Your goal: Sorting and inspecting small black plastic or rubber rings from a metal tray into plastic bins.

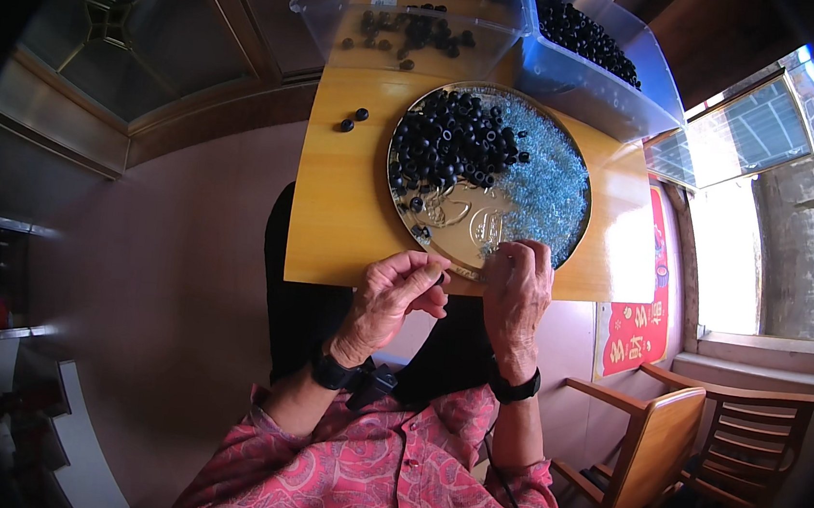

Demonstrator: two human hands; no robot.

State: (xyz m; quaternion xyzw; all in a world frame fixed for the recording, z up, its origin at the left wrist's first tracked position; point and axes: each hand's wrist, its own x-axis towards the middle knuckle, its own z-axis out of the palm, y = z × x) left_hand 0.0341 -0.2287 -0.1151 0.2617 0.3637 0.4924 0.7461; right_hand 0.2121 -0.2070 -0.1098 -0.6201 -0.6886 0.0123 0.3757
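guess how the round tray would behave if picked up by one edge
The round tray is probably fairly stiff, as it looks like shiny, embossed metal. Its black pieces and tiny blue bits lie loose, so tilting it would likely make them slide or roll. Its rim looks low, so some might spill.

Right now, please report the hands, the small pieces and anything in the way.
Left hand pinching a black piece. Right hand at near edge of tray, grip hidden. On it, black pieces left, blue pieces right. Nothing visibly blocking.
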